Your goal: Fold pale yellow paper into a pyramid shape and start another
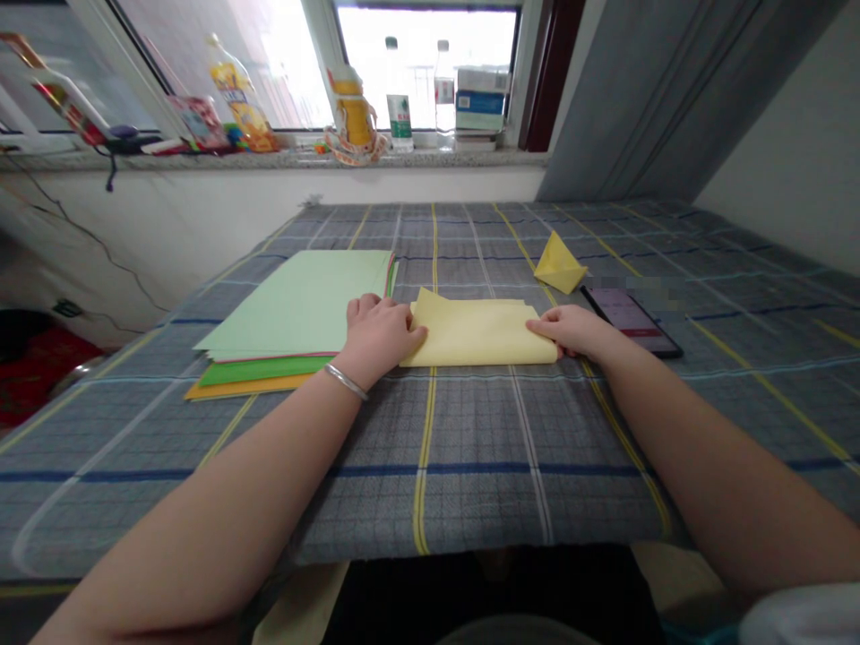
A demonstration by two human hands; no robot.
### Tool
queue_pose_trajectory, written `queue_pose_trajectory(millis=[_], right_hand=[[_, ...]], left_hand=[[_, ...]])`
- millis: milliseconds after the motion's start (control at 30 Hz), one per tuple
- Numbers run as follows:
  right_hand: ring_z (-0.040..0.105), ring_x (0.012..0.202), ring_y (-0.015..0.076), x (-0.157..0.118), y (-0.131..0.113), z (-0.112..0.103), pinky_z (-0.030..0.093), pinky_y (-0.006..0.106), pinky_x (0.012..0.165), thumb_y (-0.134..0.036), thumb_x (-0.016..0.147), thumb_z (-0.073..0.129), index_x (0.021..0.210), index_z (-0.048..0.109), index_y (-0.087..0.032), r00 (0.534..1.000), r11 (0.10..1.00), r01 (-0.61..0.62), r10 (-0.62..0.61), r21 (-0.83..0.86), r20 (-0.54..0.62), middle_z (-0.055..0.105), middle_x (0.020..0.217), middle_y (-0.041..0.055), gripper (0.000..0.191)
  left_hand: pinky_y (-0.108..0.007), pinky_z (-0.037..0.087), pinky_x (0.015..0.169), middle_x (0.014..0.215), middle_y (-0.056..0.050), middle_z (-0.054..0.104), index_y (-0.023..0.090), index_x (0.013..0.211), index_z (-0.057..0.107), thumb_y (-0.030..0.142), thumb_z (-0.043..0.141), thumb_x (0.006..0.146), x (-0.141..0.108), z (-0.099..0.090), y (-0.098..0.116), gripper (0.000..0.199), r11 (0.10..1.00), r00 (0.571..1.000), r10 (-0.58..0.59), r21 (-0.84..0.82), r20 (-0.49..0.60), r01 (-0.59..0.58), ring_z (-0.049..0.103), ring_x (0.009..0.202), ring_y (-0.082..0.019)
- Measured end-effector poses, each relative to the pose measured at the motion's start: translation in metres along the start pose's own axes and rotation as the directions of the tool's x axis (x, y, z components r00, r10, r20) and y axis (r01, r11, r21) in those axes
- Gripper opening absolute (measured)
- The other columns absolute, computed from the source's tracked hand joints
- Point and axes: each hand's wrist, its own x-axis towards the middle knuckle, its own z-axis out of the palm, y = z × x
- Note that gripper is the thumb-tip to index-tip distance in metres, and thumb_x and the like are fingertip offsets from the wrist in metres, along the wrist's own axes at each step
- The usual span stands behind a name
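A pale yellow sheet of paper, folded into a long rectangle, lies on the checked cloth with a pointed flap sticking up at its upper left. My left hand, with a silver bangle at the wrist, has its fingers curled and its thumb on the paper's left end. At the right end, my right hand pinches the paper's edge between thumb and fingers. Beside my left hand is a stack of coloured paper, light green on top, with green and orange sheets below.
A folded yellow paper shape stands behind my right hand, near a phone. The checked tablecloth covers the surface. Bottles, a yellow cup and boxes line the windowsill. A grey curtain hangs at the right.
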Motion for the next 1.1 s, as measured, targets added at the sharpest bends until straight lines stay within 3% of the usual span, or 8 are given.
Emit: queue_pose_trajectory(millis=[167,333,500,667,800,900,1100], right_hand=[[0.058,0.049,0.0174,0.003,-0.003,0.004,0.035,0.029,0.047,-0.05,0.084,0.052,0.072,0.065,-0.02,0.994,0.991,-0.008,-0.006,-0.131,-0.111,0.061,0.05,0.003,0.035],[0.063,0.058,0.0202,0.006,-0.003,0.003,0.036,0.03,0.051,-0.058,0.083,0.052,0.074,0.065,-0.021,0.989,0.99,0.019,-0.039,-0.14,-0.143,0.065,0.056,0.0049,0.04],[0.064,0.066,0.0215,0.012,-0.001,0.005,0.037,0.03,0.053,-0.064,0.077,0.057,0.078,0.066,-0.021,0.97,0.989,0.015,-0.049,-0.145,-0.236,0.07,0.072,0.0065,0.045],[0.064,0.081,0.0246,0.017,-0.002,0.011,0.038,0.03,0.056,-0.067,0.073,0.061,0.081,0.065,-0.02,0.943,0.979,0.067,-0.125,-0.193,-0.31,0.072,0.09,0.0088,0.047],[0.064,0.081,0.0242,0.02,0.001,0.012,0.04,0.031,0.06,-0.067,0.073,0.061,0.083,0.065,-0.02,0.942,0.986,0.088,-0.129,-0.142,-0.31,0.072,0.089,0.0083,0.048],[0.064,0.079,0.0226,0.022,0.005,0.012,0.041,0.031,0.06,-0.067,0.072,0.063,0.085,0.065,-0.02,0.951,0.993,0.099,-0.112,-0.06,-0.289,0.071,0.088,0.0075,0.048],[0.064,0.075,0.0214,0.026,0.01,0.013,0.042,0.03,0.06,-0.066,0.07,0.066,0.09,0.065,-0.02,0.958,0.994,0.108,-0.095,0.033,-0.271,0.07,0.085,0.0073,0.05]], left_hand=[[-0.047,0.034,0.095,0.104,-0.013,0.069,0.019,0.102,0.067,0.055,0.05,0.081,0.003,0.007,-0.002,0.045,0.999,1.0,-0.023,-0.034,0.006,0.024,0.05,0.109,-0.036],[-0.049,0.032,0.098,0.117,-0.016,0.066,0.019,0.139,0.048,0.05,0.047,0.084,0.004,0.01,-0.003,0.063,0.999,1.0,-0.003,-0.051,0.016,0.004,0.051,0.113,-0.037],[-0.048,0.031,0.099,0.116,-0.012,0.066,0.029,0.127,0.061,0.048,0.042,0.088,0.003,0.013,-0.002,0.047,0.999,0.998,0.042,0.007,0.043,-0.043,0.052,0.113,-0.034],[-0.047,0.033,0.099,0.112,-0.012,0.067,0.026,0.119,0.065,0.054,0.042,0.088,0.003,0.011,0.001,0.048,0.999,0.998,0.036,-0.016,0.05,-0.035,0.053,0.113,-0.034],[-0.044,0.038,0.097,0.115,-0.012,0.067,0.018,0.138,0.048,0.051,0.057,0.08,0.006,0.008,0.002,0.067,0.983,0.998,-0.051,-0.177,0.029,0.055,0.057,0.11,-0.033],[-0.039,0.044,0.093,0.114,-0.012,0.066,0.013,0.146,0.03,0.042,0.066,0.075,0.008,0.008,0.002,0.084,0.914,0.989,-0.148,-0.38,0.014,0.142,0.061,0.105,-0.029],[-0.032,0.052,0.074,0.083,-0.003,0.066,0.012,0.141,0.022,0.029,0.066,0.077,0.006,0.008,0.003,0.079,0.716,0.986,-0.164,-0.682,0.044,0.149,0.066,0.077,-0.02]])
